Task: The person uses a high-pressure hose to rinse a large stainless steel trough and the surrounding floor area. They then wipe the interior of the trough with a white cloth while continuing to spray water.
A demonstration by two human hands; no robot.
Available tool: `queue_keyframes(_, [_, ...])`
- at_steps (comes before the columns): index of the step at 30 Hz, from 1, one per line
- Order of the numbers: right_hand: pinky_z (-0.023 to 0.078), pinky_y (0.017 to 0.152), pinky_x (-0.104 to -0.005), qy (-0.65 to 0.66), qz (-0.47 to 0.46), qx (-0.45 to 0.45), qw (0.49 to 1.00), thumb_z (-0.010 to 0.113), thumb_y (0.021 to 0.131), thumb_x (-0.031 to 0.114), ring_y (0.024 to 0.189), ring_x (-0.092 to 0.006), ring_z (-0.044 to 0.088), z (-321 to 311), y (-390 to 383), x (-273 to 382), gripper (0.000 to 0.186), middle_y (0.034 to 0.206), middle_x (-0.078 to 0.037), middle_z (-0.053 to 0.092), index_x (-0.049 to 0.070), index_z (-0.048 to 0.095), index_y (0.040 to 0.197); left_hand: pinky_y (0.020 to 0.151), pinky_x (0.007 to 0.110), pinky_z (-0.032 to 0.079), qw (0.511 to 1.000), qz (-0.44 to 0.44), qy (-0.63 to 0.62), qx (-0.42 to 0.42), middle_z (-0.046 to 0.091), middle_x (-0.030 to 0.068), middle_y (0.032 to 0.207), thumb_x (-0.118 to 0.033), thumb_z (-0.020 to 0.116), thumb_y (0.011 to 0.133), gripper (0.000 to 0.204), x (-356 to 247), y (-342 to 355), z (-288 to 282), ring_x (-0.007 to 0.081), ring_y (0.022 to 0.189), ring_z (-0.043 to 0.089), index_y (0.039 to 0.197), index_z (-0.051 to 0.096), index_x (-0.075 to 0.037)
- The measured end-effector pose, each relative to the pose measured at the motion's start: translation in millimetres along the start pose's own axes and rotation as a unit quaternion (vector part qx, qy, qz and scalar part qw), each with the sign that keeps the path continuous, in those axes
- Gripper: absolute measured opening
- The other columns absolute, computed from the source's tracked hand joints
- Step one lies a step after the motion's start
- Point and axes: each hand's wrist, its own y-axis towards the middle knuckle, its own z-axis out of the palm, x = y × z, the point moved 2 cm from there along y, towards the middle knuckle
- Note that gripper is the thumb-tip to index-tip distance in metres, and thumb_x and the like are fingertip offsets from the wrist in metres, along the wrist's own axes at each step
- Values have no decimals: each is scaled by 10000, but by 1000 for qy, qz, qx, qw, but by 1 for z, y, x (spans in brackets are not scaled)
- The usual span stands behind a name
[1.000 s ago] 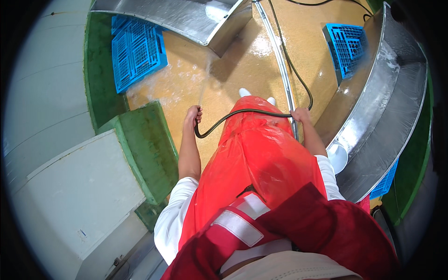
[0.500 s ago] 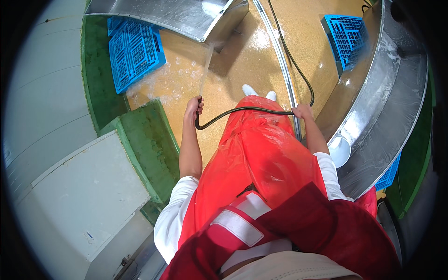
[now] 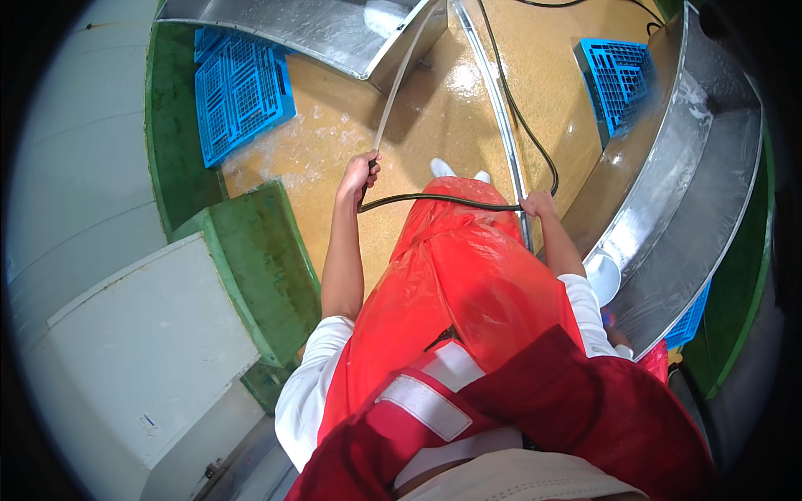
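Note:
My left hand is closed around the end of a black hose, from which a stream of water rises toward the stainless-steel trough at the top. My right hand grips the same hose at the right of my red apron. The hose runs between my hands across the front of the apron, then loops up along a long pale metal strip on the wet tan floor. My white boots show beyond the apron's edge.
A long steel trough with a white round container runs down the right. Blue plastic pallets lean at left and another at upper right. A green raised block and white panel stand at my left.
My left hand has moved up and slightly right, and the water stream now reaches higher, up to the top trough's edge. My right hand stays in about the same place on the hose.

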Motion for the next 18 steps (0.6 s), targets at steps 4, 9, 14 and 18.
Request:
queue_keyframes(4, [383,1000,-427,-4,0,2,1000,446,863,524,1045,-352,616,2,2,-2,617,1043,-249,656,-27,688,997,417,240,260,999,22,-24,1,428,-55,574,-287,470,931,197,-7,-4,4,62,444,338,911,523,-98])
queue_keyframes(9, [385,999,-427,5,1,-3,1000,449,858,523,1046,-354,615,1,3,-2,617,1041,-254,654,-31,692,978,406,236,252,999,31,-36,-7,429,-54,571,-283,477,929,198,-10,-1,5,58,437,334,899,525,-93])
queue_keyframes(14, [379,1000,-416,10,11,-1,1000,471,850,516,1042,-349,615,2,4,-4,601,1038,-243,659,-28,695,972,413,227,258,999,8,-35,-17,428,-69,579,-327,464,954,221,-2,4,-8,52,447,347,934,523,-114])
queue_keyframes(18, [378,997,-413,24,5,-31,999,482,846,517,1037,-343,616,12,6,-8,587,1026,-235,664,-17,702,957,407,229,259,998,-13,-53,-35,423,-70,571,-336,450,967,235,9,5,-22,53,438,345,924,517,-115])
